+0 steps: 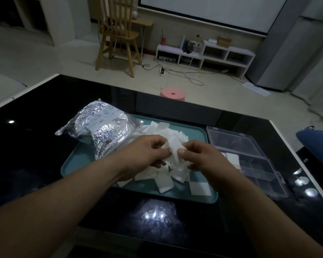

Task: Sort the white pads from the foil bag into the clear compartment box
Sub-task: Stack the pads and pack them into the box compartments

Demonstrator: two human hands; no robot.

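Note:
A heap of white pads (168,134) lies on a teal tray (76,162). The crinkled foil bag (101,131) rests on the tray's left part, its mouth toward the heap. My left hand (147,151) and my right hand (199,155) meet over the middle of the heap, and both pinch the same small bunch of white pads (172,149) between thumb and fingers. The clear compartment box (257,168) stands open right of the tray, its lid laid back, with a few white pads (231,157) in a near-left compartment.
The tray sits on a glossy black table (35,146) with bright lamp reflections. A blue cushion (317,144) lies at the right edge. Beyond the table stand a pink stool (172,94), a wooden chair (117,34) and a low white shelf (205,53).

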